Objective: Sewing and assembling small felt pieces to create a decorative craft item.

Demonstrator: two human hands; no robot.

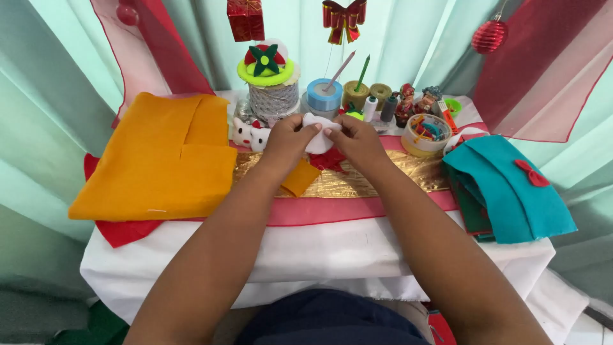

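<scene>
1. While both forearms reach straight out from the bottom of the view and converge over the middle of the table [319, 255], the hands meet around a small white felt piece [317, 137] held just above the gold fabric strip [383, 179].
2. The left hand [287, 137] pinches the piece's left edge, thumb and fingertips curled onto it, wrist bent slightly inward.
3. The right hand [357, 137] grips the right edge the same way, knuckles up, fingertips nearly touching those of the left.
4. Under the hands lie a small orange felt scrap [300, 177] and a red felt scrap [329, 160].
5. Just behind stand a blue tape roll [324, 96], thread spools [367, 96] and a lace-wrapped spool [273, 99] topped with felt flowers.
6. A folded orange felt sheet [159, 160] lies to the left, teal felt [511, 185] to the right, and a clear tub [426, 135] of coloured bits sits near the right hand.
</scene>
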